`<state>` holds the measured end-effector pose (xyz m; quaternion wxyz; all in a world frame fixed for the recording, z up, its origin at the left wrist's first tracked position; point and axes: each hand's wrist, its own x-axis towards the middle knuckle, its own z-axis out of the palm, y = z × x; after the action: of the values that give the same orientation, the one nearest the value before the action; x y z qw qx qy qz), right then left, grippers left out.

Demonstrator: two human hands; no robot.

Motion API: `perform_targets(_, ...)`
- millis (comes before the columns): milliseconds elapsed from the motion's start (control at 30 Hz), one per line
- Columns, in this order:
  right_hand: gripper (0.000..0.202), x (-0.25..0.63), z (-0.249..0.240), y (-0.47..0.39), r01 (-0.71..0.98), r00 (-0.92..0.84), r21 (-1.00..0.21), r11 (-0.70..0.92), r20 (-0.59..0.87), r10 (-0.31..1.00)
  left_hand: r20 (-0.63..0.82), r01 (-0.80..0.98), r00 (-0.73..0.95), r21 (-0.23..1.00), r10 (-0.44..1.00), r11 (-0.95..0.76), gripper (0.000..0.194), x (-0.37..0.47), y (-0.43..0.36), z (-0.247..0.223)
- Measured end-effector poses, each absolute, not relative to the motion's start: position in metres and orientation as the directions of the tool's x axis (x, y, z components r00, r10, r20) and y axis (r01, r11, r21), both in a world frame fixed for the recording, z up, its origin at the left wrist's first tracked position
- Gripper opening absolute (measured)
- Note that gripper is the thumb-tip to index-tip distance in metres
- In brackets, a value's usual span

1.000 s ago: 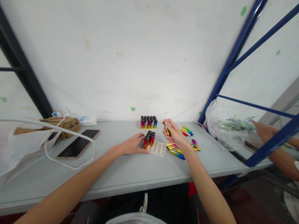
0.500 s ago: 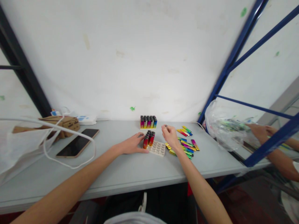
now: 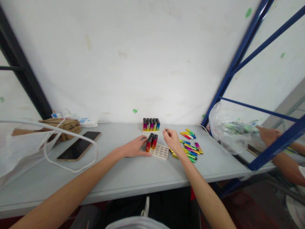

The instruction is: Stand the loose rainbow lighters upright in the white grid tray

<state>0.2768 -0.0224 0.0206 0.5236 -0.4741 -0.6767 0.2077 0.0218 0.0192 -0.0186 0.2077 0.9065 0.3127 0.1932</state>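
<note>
Several red lighters (image 3: 154, 142) in a tray (image 3: 162, 152), left fingers (image 3: 141, 138) parted alongside, right fingers (image 3: 166, 135) curled, apparently round another lighter (image 3: 166, 129)

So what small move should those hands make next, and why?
Perhaps lower the right hand toward the slotted tray: it grips a dark-tipped item, mostly hidden in its grasp, and much of the tray looks unfilled, while the left hand rests beside the upright red lighters.

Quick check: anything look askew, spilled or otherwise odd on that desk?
Nothing looks spilled or visibly damaged. The shiny pieces right of the white tray lie scattered at mixed angles, looking untidy; a white cable loops across the view of the phone.
</note>
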Motion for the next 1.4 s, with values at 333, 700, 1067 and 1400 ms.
perform_targets(333, 0.045, 0.279, 0.039, -0.035, 0.409, -0.312, -0.772, 0.486, 0.382, 0.870, 0.249, 0.466, 0.727, 0.504, 0.639, -0.727, 0.084, 0.020, 0.020, -0.021)
perform_targets(700, 0.034, 0.280, 0.070, -0.061, 0.625, -0.528, -0.424, 0.656, 0.389, 0.755, 0.256, 0.459, 0.734, 0.495, 0.629, -0.738, 0.085, 0.019, 0.021, -0.024)
perform_targets(1067, 0.018, 0.278, 0.052, -0.051, 0.607, -0.484, -0.597, 0.524, 0.245, 0.840, 0.225, 0.484, 0.733, 0.490, 0.642, -0.725, 0.085, 0.021, 0.019, -0.022)
perform_targets(1400, 0.037, 0.284, 0.056, -0.051, 0.719, -0.388, -0.534, 0.444, 0.220, 0.895, 0.206, 0.494, 0.732, 0.495, 0.650, -0.714, 0.084, 0.021, 0.018, -0.020)
